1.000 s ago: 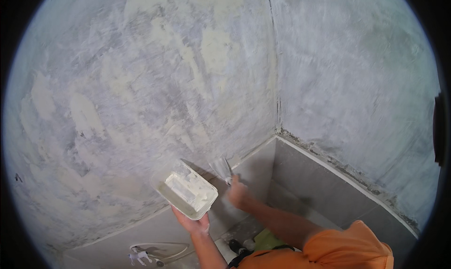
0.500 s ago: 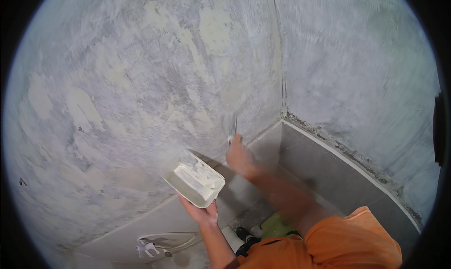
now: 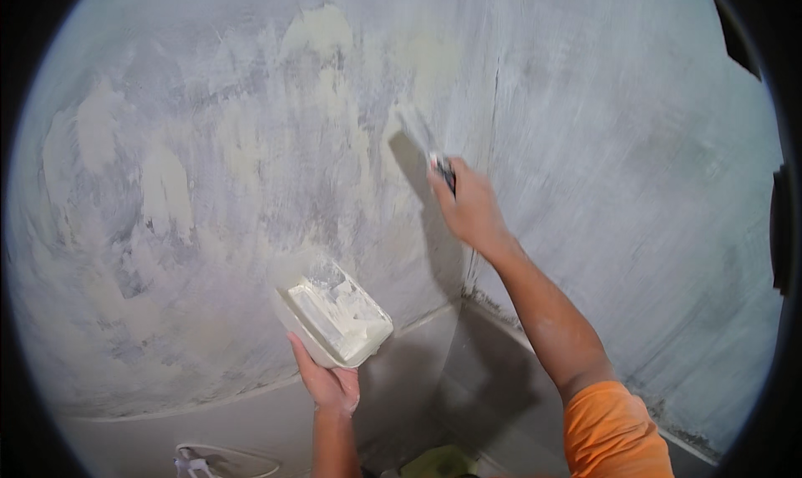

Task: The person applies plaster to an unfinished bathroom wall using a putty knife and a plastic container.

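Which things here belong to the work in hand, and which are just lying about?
In use:
Left hand, holding white rectangular plastic tub of pale paste
Right hand, gripping dark-handled metal scraper
Grey, pale-patched wall

Apparently just there:
White branched fitting, lower left
Yellow-green object, bottom edge; identity unclear

This looks like a room under renovation, perhaps a bathroom. Beyond the right fingers (image 3: 465,177), the grey wall (image 3: 276,215) is raw, streaked plaster with cream patches of filler (image 3: 165,190), while grey tiles (image 3: 259,419) run below the left fingers (image 3: 302,357), topped by a rough edge. Lower, left of those fingers, shows a white, hosed fitting (image 3: 191,461).
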{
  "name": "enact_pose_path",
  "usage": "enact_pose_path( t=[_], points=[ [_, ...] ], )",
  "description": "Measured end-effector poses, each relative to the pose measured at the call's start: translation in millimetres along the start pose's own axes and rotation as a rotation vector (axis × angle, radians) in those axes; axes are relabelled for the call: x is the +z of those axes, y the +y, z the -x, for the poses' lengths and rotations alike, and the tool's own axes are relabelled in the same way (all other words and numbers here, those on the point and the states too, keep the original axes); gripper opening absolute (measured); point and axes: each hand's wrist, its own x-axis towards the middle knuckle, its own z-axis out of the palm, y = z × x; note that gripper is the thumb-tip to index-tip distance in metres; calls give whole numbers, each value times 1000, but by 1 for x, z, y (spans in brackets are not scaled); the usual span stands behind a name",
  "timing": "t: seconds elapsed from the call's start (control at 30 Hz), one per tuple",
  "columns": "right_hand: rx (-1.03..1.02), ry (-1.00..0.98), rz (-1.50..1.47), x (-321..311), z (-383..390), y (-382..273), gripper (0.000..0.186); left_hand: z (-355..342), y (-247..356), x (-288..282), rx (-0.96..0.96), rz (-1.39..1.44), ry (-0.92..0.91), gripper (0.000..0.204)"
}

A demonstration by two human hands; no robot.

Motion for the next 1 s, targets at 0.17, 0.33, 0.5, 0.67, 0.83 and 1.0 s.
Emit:
enact_pose_path(
  t=[0.17, 0.33, 0.5, 0.67, 0.83, 1.0],
  points=[
    [-38, 310, 119, -49, -19, -66, 41, 53, 36, 21, -12, -107, -189, 78],
    [64, 159, 421, -13, -21, -32, 37, 44, 35, 6, -67, -227, -267, 82],
    [124, -241, 557, -31, 44, -20, 41, 50, 51, 5, -66, -268, -220, 82],
    [94, -438, 787, -120, 55, -50, 38, 51, 57, 19, -85, -268, -250, 82],
    [11, -35, 874, -155, 16, -105, 32, 47, 61, 18, -109, -329, -288, 82],
    [-48, 127, 795, -115, -15, -128, 22, 41, 66, 16, -129, -325, -338, 81]
  ],
)
